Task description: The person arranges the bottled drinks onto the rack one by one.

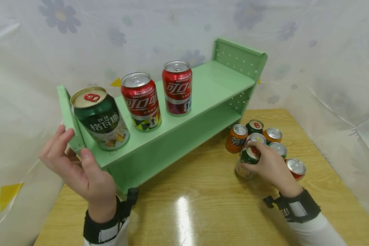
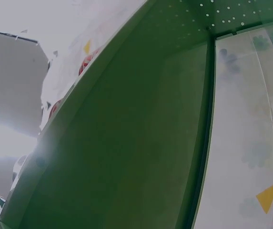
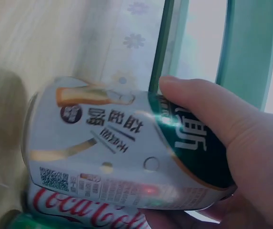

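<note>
My right hand (image 1: 267,167) grips the upper part of a green and white drink can (image 3: 103,148), thumb on one side and fingers on the other. That can stands at the near side of a cluster of cans on the table. My left hand (image 1: 80,167) is beside the left end panel of the green shelf (image 1: 160,143), fingers loosely bent and holding nothing. On the upper board, a green kvass can (image 1: 101,119) stands nearest that hand. Two red cola cans, one in the middle (image 1: 141,102) and one farther right (image 1: 177,88), stand along the same board.
Behind the gripped can are an orange can (image 1: 236,139), a second orange can (image 1: 273,135), a dark green can (image 1: 254,126) and a red can (image 1: 296,168), among others. The wooden table (image 1: 184,205) extends in front of the shelf. A patterned white sheet (image 1: 141,30) hangs behind.
</note>
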`<state>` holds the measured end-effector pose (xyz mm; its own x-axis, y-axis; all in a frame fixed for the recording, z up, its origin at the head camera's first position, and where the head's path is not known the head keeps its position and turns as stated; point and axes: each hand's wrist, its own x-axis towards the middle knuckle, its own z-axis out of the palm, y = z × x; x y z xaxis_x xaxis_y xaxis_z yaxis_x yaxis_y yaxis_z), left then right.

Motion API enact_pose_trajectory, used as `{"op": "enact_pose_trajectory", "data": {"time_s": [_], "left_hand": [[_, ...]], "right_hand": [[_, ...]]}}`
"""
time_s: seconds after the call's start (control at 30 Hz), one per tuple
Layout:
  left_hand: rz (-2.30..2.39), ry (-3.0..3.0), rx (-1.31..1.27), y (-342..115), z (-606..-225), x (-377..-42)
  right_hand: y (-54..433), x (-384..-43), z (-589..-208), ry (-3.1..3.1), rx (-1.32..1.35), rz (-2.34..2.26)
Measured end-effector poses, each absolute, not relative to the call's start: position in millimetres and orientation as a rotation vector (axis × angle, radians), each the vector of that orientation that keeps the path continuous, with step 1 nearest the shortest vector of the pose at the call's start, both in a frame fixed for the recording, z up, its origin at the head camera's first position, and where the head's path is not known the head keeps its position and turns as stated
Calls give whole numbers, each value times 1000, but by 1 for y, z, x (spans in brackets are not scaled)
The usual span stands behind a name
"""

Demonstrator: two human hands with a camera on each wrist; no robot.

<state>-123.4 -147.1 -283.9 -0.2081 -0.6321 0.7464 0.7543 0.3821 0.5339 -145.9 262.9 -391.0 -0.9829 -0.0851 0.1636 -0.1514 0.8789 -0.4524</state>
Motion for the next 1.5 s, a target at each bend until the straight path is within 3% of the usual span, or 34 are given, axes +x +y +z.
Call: {"op": "enact_pose_trajectory", "data": {"time_s": [0.5, 1.5], "left_hand": [[-1268, -1257, -133, -147, -283, -123], [-1247, -1257, -132, -147, -284, -124]], "right_hand": [[259, -167, -336, -2797, 299, 693], [273, -217, -208, -2819, 224, 666]]}}
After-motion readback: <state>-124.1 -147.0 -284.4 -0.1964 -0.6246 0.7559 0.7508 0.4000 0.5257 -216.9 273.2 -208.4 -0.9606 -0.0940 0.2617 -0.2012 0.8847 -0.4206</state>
